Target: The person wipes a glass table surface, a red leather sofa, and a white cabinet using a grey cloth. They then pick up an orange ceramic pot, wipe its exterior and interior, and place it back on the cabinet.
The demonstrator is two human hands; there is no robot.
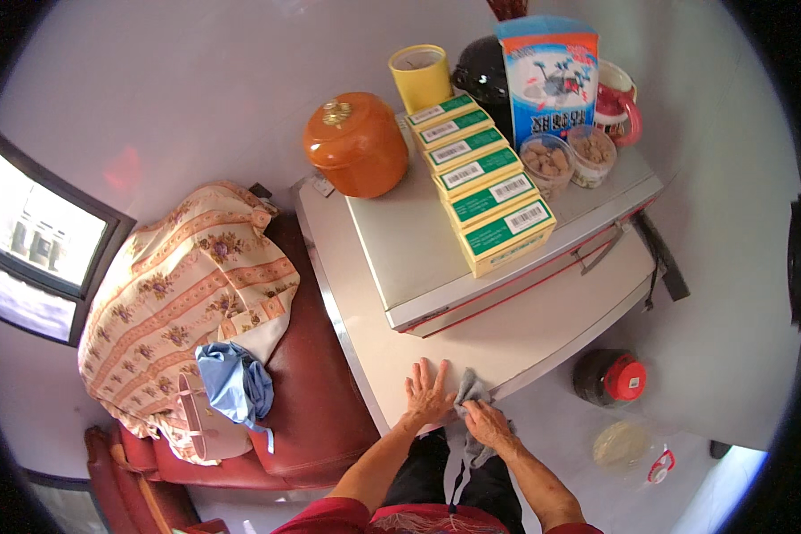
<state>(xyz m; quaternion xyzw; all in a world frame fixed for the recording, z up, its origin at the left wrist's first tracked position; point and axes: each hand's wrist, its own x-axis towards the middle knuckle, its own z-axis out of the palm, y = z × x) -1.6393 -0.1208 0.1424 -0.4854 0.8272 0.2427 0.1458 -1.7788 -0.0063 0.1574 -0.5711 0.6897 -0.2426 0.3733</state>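
Left hand [428, 396] spreads open, right hand [489, 424] grips rumpled grey cloth [472, 387]; boxy silver case [392, 254] under 6 yellow-green cartons [480, 174] crowds beige table [498, 351].

Floral fabric [182, 289] on red sofa [310, 405]

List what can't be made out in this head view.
Head view throughout:
Gray cloth, gripped part: covered by the right hand.
Left hand, palm: hidden, facing the table.
Black rounded object, right side: behind the blue package.
Red sofa, part: under the floral cloth.
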